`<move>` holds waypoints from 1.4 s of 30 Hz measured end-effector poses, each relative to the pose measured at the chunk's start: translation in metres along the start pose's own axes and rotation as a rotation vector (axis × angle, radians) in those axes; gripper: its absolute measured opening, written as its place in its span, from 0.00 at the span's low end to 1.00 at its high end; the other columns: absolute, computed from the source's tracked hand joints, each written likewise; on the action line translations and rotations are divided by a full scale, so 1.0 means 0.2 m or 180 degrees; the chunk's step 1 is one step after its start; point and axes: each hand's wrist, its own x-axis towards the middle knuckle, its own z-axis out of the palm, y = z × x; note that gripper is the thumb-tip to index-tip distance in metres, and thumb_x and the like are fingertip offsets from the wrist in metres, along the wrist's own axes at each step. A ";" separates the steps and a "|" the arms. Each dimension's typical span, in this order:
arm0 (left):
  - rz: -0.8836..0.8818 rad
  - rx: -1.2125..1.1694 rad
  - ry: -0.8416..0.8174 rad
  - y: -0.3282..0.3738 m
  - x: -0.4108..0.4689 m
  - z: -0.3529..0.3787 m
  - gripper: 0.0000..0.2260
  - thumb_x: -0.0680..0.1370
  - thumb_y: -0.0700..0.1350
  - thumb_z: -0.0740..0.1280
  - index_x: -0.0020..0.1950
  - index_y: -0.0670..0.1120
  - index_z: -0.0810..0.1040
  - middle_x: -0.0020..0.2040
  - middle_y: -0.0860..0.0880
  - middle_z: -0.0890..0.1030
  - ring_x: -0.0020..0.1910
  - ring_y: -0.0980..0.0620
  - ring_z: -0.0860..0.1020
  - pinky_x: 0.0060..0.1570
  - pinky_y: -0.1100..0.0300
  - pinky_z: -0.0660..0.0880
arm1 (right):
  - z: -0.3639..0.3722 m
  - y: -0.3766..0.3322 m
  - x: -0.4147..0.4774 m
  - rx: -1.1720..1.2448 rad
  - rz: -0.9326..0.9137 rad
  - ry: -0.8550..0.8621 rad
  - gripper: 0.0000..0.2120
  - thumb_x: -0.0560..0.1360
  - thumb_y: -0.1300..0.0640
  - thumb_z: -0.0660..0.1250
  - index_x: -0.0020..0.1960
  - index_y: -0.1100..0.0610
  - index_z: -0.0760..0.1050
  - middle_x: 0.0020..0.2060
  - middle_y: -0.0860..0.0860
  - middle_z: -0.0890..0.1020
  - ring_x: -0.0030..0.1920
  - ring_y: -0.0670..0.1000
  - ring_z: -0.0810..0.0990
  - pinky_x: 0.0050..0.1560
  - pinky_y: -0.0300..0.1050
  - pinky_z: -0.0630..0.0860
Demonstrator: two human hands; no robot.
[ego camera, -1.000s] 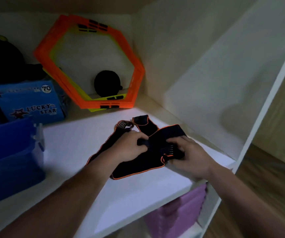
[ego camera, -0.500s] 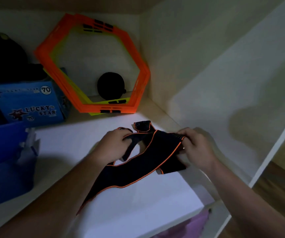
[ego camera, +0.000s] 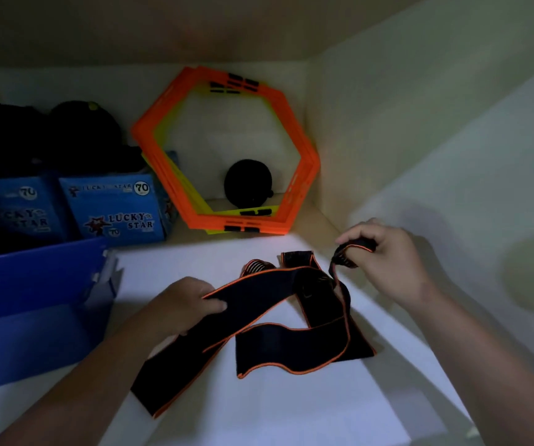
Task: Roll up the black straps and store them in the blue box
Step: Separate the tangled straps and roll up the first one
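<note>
A long black strap (ego camera: 291, 346) with orange edging lies unfolded in loose loops on the white shelf (ego camera: 291, 413). My left hand (ego camera: 182, 304) pinches a middle stretch of it, and the strap's tail runs down under my left forearm. My right hand (ego camera: 384, 255) is raised a little to the right, fingers closed on one end of the strap. A second short strap end and a coiled piece (ego camera: 259, 267) lie just behind. The blue box (ego camera: 37, 304) stands open at the left, its inside mostly out of sight.
An orange and yellow stack of hexagon rings (ego camera: 227, 149) leans against the back wall, with a black round object (ego camera: 248, 183) behind it. Blue "Lucky Star" cartons (ego camera: 114, 210) and dark bags (ego camera: 50, 140) fill the back left. The cupboard's side wall (ego camera: 436, 140) closes the right.
The strap has been pulled open from a bunched fold into long loops. My right hand has lifted one end up and to the right; my left hand has shifted along the strap.
</note>
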 end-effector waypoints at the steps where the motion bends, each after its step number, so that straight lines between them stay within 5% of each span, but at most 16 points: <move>1: -0.0083 0.0414 -0.0083 0.00 0.00 -0.02 0.14 0.71 0.54 0.71 0.36 0.44 0.80 0.28 0.49 0.77 0.29 0.49 0.77 0.31 0.61 0.69 | -0.01 -0.02 0.01 -0.0151 -0.0088 -0.0020 0.13 0.66 0.66 0.70 0.44 0.50 0.85 0.42 0.56 0.81 0.43 0.59 0.82 0.50 0.60 0.81; 3: -0.0215 0.1528 -0.0067 0.02 -0.01 -0.04 0.15 0.71 0.58 0.68 0.36 0.46 0.77 0.34 0.50 0.77 0.38 0.48 0.79 0.37 0.58 0.70 | -0.05 -0.05 0.03 -0.0340 -0.0161 -0.0102 0.16 0.66 0.65 0.68 0.50 0.50 0.83 0.44 0.54 0.82 0.42 0.55 0.82 0.48 0.49 0.80; 5: -0.0077 0.2522 0.0188 0.09 -0.01 -0.02 0.16 0.73 0.60 0.64 0.50 0.50 0.79 0.50 0.48 0.78 0.55 0.46 0.76 0.48 0.54 0.74 | -0.07 -0.06 0.05 -0.0264 -0.0050 -0.0166 0.16 0.70 0.66 0.70 0.53 0.51 0.80 0.43 0.54 0.84 0.39 0.52 0.80 0.42 0.41 0.76; 7: 0.0362 0.2655 0.0350 0.18 0.00 0.03 0.24 0.73 0.59 0.63 0.67 0.51 0.74 0.63 0.48 0.74 0.66 0.44 0.70 0.58 0.49 0.74 | -0.09 -0.07 0.05 -0.0268 0.0052 -0.0166 0.13 0.72 0.68 0.71 0.52 0.54 0.80 0.42 0.55 0.85 0.37 0.51 0.79 0.39 0.38 0.75; 10: 0.1379 0.2240 0.0047 0.31 0.04 0.19 0.32 0.72 0.55 0.66 0.76 0.55 0.66 0.70 0.52 0.69 0.71 0.46 0.65 0.65 0.48 0.70 | -0.11 -0.06 0.03 -0.0658 0.0135 -0.0244 0.05 0.73 0.63 0.72 0.43 0.54 0.83 0.34 0.49 0.85 0.33 0.46 0.79 0.40 0.43 0.77; 13: 0.2120 0.2430 -0.0359 0.39 0.06 0.37 0.36 0.72 0.50 0.67 0.79 0.57 0.60 0.75 0.53 0.66 0.74 0.48 0.63 0.73 0.45 0.62 | -0.11 -0.04 -0.02 -0.0845 0.0268 -0.0392 0.07 0.75 0.60 0.69 0.42 0.52 0.85 0.32 0.46 0.85 0.33 0.44 0.82 0.40 0.42 0.78; 18: 0.2541 0.2746 -0.0108 0.45 0.15 0.51 0.25 0.77 0.43 0.64 0.73 0.59 0.71 0.67 0.53 0.76 0.68 0.49 0.70 0.78 0.41 0.48 | -0.11 -0.03 -0.09 -0.1126 0.0446 -0.0715 0.14 0.74 0.65 0.59 0.47 0.56 0.84 0.39 0.54 0.86 0.45 0.57 0.84 0.48 0.47 0.79; 21: 0.2448 0.1877 0.0153 0.47 0.21 0.49 0.15 0.80 0.47 0.62 0.65 0.54 0.79 0.59 0.52 0.81 0.63 0.48 0.76 0.73 0.48 0.62 | -0.13 -0.06 -0.11 -0.1366 0.0497 -0.0595 0.20 0.69 0.56 0.54 0.50 0.47 0.83 0.34 0.43 0.83 0.39 0.46 0.82 0.44 0.38 0.76; 23: 0.2357 0.1168 0.0380 0.49 0.23 0.45 0.14 0.80 0.45 0.61 0.64 0.51 0.80 0.58 0.49 0.81 0.60 0.45 0.79 0.60 0.51 0.73 | -0.15 -0.08 -0.11 -0.1282 0.0470 -0.0378 0.13 0.74 0.59 0.58 0.48 0.50 0.80 0.32 0.44 0.81 0.34 0.39 0.78 0.36 0.28 0.70; 27: 0.2248 0.0418 0.0485 0.51 0.23 0.33 0.30 0.80 0.37 0.60 0.75 0.64 0.65 0.67 0.52 0.77 0.62 0.50 0.77 0.55 0.59 0.74 | -0.14 -0.08 -0.07 -0.1383 0.0124 -0.0188 0.06 0.74 0.60 0.68 0.38 0.56 0.76 0.27 0.49 0.79 0.30 0.44 0.75 0.32 0.32 0.69; 29: 0.2221 -0.0121 0.0417 0.53 0.23 0.28 0.26 0.81 0.36 0.61 0.71 0.63 0.71 0.60 0.56 0.80 0.59 0.54 0.78 0.52 0.69 0.71 | -0.12 -0.08 -0.05 -0.1423 0.0080 -0.0363 0.11 0.72 0.56 0.71 0.33 0.58 0.76 0.28 0.54 0.78 0.29 0.45 0.73 0.32 0.36 0.68; 31: 0.2116 -0.0777 0.0419 0.54 0.24 0.25 0.17 0.82 0.39 0.63 0.62 0.59 0.80 0.57 0.59 0.83 0.58 0.59 0.79 0.55 0.66 0.71 | -0.09 -0.06 -0.03 -0.1268 -0.0010 -0.0530 0.12 0.69 0.55 0.72 0.28 0.53 0.74 0.33 0.52 0.80 0.32 0.45 0.77 0.39 0.43 0.72; 34: 0.1684 -0.1287 0.0539 0.54 0.25 0.26 0.11 0.82 0.41 0.64 0.50 0.56 0.82 0.48 0.53 0.85 0.49 0.54 0.82 0.49 0.58 0.73 | -0.02 -0.03 -0.05 -0.0992 -0.0254 -0.0682 0.10 0.65 0.58 0.74 0.30 0.47 0.76 0.45 0.48 0.83 0.47 0.44 0.83 0.47 0.36 0.73; 36: 0.1416 -0.1513 0.0611 0.52 0.25 0.28 0.14 0.80 0.39 0.62 0.50 0.58 0.80 0.44 0.47 0.84 0.41 0.45 0.81 0.42 0.53 0.74 | 0.03 -0.03 -0.07 -0.0813 -0.0378 -0.0752 0.02 0.63 0.56 0.73 0.34 0.50 0.81 0.46 0.46 0.84 0.48 0.45 0.83 0.46 0.31 0.72; 39: 0.0973 -0.1832 0.0504 0.52 0.23 0.29 0.23 0.78 0.35 0.55 0.53 0.61 0.80 0.38 0.41 0.77 0.31 0.44 0.72 0.34 0.51 0.69 | 0.10 -0.02 -0.11 -0.0595 -0.0635 -0.0631 0.05 0.63 0.60 0.72 0.37 0.51 0.82 0.44 0.43 0.84 0.45 0.45 0.83 0.42 0.29 0.70; 42: 0.0387 -0.2226 0.0110 0.52 0.19 0.28 0.27 0.76 0.31 0.52 0.52 0.57 0.84 0.37 0.36 0.80 0.31 0.39 0.78 0.35 0.51 0.73 | 0.14 -0.02 -0.13 -0.0424 -0.0776 -0.0389 0.06 0.64 0.60 0.70 0.39 0.52 0.82 0.46 0.42 0.85 0.48 0.43 0.83 0.44 0.28 0.71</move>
